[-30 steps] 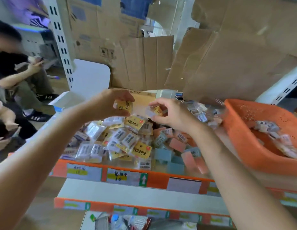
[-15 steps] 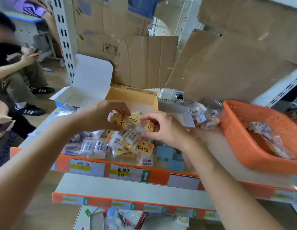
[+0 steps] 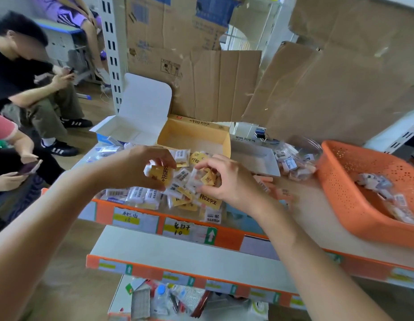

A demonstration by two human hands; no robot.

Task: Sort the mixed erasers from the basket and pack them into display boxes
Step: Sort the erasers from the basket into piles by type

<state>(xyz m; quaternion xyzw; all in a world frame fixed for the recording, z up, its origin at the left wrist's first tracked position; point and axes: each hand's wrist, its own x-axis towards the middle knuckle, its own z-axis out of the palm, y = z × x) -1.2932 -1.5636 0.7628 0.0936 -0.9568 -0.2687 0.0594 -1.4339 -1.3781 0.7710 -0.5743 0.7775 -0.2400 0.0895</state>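
Note:
A heap of wrapped erasers (image 3: 178, 195), yellow and white, lies on the shelf in front of me. My left hand (image 3: 141, 167) holds a yellow-wrapped eraser (image 3: 160, 174) just above the heap. My right hand (image 3: 224, 181) pinches a small yellow-and-white eraser (image 3: 207, 178) beside it. Behind the heap stands an open yellow display box (image 3: 196, 137), and an open white display box (image 3: 132, 126) stands to its left. The orange basket (image 3: 344, 193) at the right holds several wrapped erasers (image 3: 381, 191).
A flat white box (image 3: 254, 156) and a clear bag of erasers (image 3: 294, 163) lie between the yellow box and the basket. Cardboard sheets (image 3: 294, 89) hang behind the shelf. Seated people (image 3: 27, 89) are at the left. A lower shelf (image 3: 178, 253) juts out below.
Both hands have come down from in front of the yellow box to just over the heap, each keeping its eraser. The view has tilted down a little.

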